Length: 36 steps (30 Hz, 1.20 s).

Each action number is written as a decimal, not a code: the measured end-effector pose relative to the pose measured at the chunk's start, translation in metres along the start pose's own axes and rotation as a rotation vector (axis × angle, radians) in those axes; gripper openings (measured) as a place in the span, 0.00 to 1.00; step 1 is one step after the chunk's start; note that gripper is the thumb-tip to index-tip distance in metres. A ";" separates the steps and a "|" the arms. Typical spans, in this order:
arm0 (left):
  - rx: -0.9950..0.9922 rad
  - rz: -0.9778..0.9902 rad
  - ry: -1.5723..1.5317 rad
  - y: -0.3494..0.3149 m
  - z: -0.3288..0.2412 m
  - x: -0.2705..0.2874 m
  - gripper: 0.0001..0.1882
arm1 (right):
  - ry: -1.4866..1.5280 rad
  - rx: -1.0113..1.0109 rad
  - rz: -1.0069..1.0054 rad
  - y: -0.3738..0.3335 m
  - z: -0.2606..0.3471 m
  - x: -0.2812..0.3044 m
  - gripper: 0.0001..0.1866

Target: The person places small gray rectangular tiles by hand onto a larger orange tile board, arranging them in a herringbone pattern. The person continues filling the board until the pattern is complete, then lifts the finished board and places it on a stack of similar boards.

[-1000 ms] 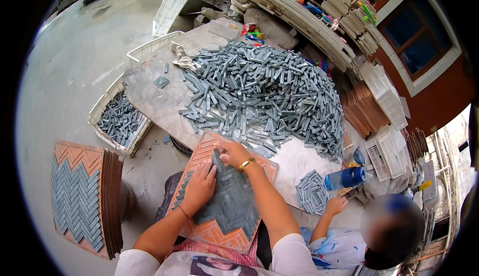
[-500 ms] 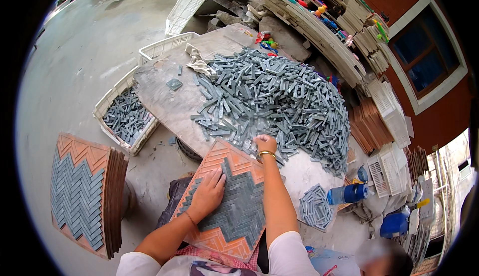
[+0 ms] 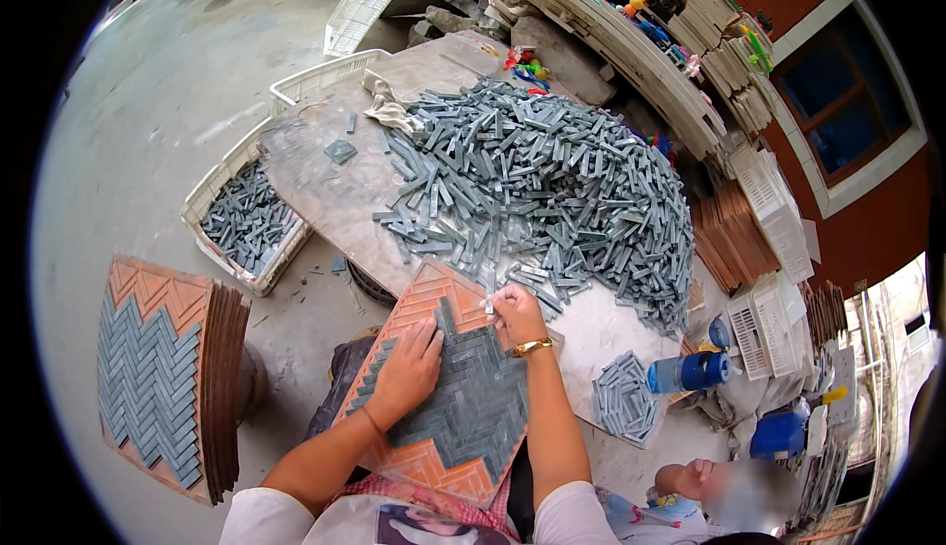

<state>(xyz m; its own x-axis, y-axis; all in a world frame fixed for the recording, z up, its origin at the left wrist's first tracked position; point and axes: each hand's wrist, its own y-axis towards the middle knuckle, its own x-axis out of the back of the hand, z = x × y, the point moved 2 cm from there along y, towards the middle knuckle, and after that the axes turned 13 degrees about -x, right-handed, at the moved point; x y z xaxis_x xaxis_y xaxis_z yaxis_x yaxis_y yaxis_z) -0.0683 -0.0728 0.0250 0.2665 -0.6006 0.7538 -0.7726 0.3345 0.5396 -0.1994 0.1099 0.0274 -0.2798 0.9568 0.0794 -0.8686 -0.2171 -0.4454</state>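
An orange tray (image 3: 409,458) with herringbone grooves rests on my lap, tilted against the table's edge. Grey stone strips (image 3: 473,387) fill its middle in a zigzag, while grooves at the top and bottom show bare orange. My left hand (image 3: 410,366) lies on the laid strips with its fingers stretched out. Over the tray's upper right part, my right hand (image 3: 515,314) pinches a single light grey stone strip (image 3: 490,292) that stands roughly upright. Just beyond it, a big heap of loose strips (image 3: 552,175) covers much of the table (image 3: 325,195).
At left stands a stack of similar trays (image 3: 163,368), the top one filled. A white crate (image 3: 202,222) of strips sits beside the table. On the right are a cluster of strips (image 3: 627,397), a blue bottle (image 3: 685,373) and another person (image 3: 680,481).
My right hand has come back from the heap's edge to the tray, bringing a stone strip. My left hand stays on the laid strips. The person at lower right has raised a hand.
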 end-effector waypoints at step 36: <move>0.024 0.050 -0.002 0.003 0.001 -0.002 0.21 | -0.725 0.320 -0.075 -0.017 0.005 -0.013 0.08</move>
<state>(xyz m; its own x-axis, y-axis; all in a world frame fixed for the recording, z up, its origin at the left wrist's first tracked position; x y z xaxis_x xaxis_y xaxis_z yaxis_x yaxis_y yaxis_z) -0.0715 -0.0714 0.0244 0.2261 -0.5847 0.7791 -0.7985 0.3469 0.4920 -0.1830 0.1003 0.0384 -0.3171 0.6307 0.7083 -0.9401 -0.3075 -0.1471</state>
